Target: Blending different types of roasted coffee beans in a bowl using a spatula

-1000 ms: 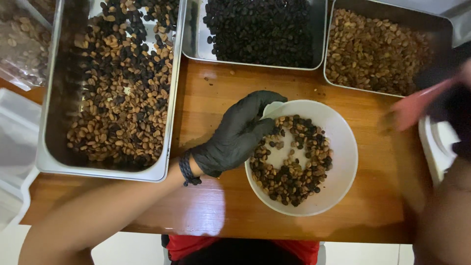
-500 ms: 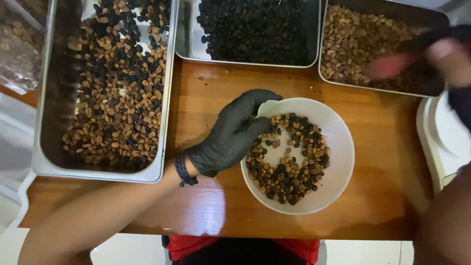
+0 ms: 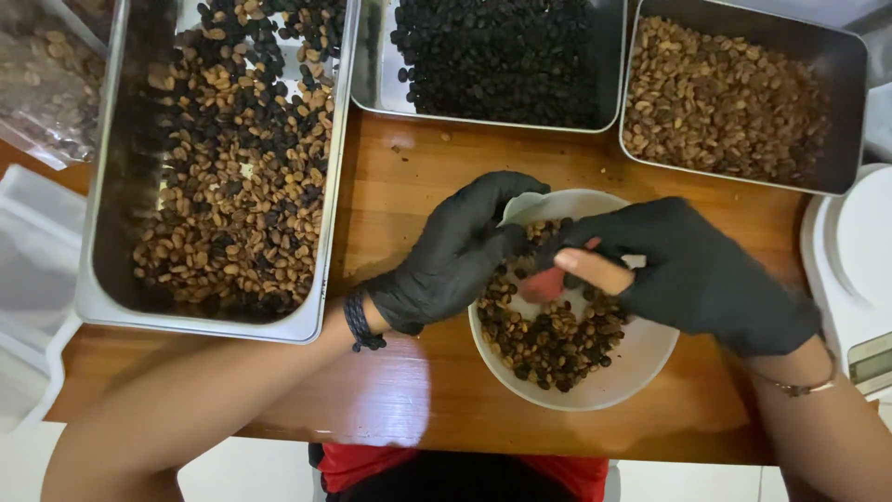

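Observation:
A white bowl (image 3: pixel 641 358) of mixed brown and dark coffee beans (image 3: pixel 548 339) stands on the wooden table near its front edge. My left hand (image 3: pixel 455 256), in a black glove, rests on the bowl's left rim with its fingers curled into the beans. My right hand (image 3: pixel 692 274), also in a black glove with two fingertips bare, reaches over the bowl from the right, its fingers pinched together above the beans. Whether a bean sits between those fingertips cannot be made out.
A steel tray (image 3: pixel 111 297) of mixed beans sits at the left, a tray (image 3: pixel 372 93) of dark beans at the top middle, a tray (image 3: pixel 841 121) of light brown beans at the top right. A white scale (image 3: pixel 859 251) stands at the right edge. A plastic bag (image 3: pixel 42 88) lies far left.
My right hand has come down from over the top right tray to the bowl. My left hand has stayed on the bowl's left rim.

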